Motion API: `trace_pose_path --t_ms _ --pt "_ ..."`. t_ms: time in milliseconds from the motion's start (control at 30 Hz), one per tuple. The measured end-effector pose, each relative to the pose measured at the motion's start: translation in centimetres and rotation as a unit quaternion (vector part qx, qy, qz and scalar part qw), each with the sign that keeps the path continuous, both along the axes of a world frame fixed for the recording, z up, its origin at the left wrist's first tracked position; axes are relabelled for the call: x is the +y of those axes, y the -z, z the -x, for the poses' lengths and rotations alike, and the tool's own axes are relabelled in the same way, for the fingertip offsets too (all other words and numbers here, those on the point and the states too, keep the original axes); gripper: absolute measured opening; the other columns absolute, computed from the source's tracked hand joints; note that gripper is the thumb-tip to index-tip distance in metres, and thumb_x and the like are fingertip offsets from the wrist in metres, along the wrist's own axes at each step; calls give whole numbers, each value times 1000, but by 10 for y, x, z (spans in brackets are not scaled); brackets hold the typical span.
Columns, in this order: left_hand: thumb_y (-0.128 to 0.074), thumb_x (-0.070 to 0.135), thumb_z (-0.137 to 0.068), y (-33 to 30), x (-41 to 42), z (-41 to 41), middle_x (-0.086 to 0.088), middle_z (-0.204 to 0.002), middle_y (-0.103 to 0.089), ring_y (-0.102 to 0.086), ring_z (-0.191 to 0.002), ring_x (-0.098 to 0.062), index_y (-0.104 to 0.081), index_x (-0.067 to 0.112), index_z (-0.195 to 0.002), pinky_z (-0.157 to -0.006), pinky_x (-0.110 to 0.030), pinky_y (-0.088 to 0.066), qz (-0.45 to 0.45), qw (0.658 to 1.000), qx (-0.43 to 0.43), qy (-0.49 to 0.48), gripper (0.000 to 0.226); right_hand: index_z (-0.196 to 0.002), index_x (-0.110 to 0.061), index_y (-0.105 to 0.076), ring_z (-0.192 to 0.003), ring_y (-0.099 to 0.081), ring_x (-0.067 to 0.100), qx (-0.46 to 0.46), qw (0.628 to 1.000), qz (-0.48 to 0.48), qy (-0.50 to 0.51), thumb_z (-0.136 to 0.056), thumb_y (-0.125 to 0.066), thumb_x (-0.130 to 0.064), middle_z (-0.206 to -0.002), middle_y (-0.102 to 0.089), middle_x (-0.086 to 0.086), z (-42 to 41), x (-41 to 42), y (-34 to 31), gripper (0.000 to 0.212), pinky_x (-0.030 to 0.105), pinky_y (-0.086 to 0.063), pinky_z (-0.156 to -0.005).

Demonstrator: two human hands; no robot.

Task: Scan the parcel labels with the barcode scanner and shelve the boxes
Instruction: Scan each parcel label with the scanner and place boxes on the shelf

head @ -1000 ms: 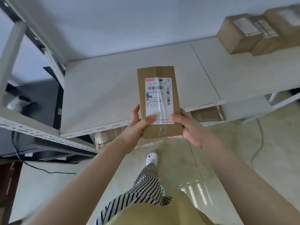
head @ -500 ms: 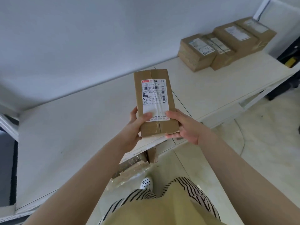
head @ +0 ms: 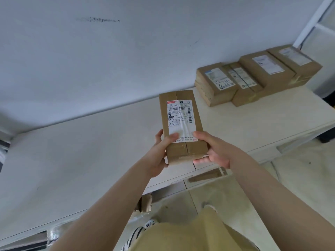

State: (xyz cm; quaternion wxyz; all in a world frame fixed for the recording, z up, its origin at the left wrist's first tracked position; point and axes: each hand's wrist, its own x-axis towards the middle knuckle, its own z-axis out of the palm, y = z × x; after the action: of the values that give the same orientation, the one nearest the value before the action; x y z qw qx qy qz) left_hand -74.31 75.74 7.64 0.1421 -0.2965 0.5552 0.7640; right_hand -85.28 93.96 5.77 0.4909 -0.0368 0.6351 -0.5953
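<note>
Head view: both hands, left [head: 157, 154] and right [head: 214, 152], still grip the box [head: 182, 126]; shelf [head: 90, 151] boxes [head: 253, 77] at 2 o'clock now loom nearer.

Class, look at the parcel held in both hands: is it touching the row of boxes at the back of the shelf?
Apart. The head view shows bare shelf between the held parcel and the row of boxes.

Parcel storeroom: shelf [head: 90, 160], labelled boxes [head: 253, 78]
</note>
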Motion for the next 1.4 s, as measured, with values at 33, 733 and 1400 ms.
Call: trace_pose_path --t_ms 33,733,1400 --pt "-77 64 -52 -1 12 9 5 -118 -67 -62 -98 -20 -23 40 -154 -59 -28 -47 -1 1000 -2 -9 119 -143 -26 -46 -119 -64 28 4 1000 -4 -14 -68 -78 -65 -134 -63 6 13 10 -2 90 51 -56 -93" --pt "-75 32 -91 1 86 129 -2 -139 -57 -60 -110 -20 -30 28 -157 -82 -44 -51 4 977 -38 -210 80 -119 -26 -63 -106 -65 25 -60 995 -67 34 -85 -71 -52 -116 -69 5 137 27 -21 44 59 -49 -100" --pt "-77 28 -90 6 57 223 -4 -118 -71 -68 -102 -24 -61 20 -137 -79 -43 -59 67 959 -12 -276 51 -142 -16 -47 -138 -45 32 -108 980 -98 132 -80 -65 -71 -147 -51 13 174 -19 -25 85 44 -32 -118"
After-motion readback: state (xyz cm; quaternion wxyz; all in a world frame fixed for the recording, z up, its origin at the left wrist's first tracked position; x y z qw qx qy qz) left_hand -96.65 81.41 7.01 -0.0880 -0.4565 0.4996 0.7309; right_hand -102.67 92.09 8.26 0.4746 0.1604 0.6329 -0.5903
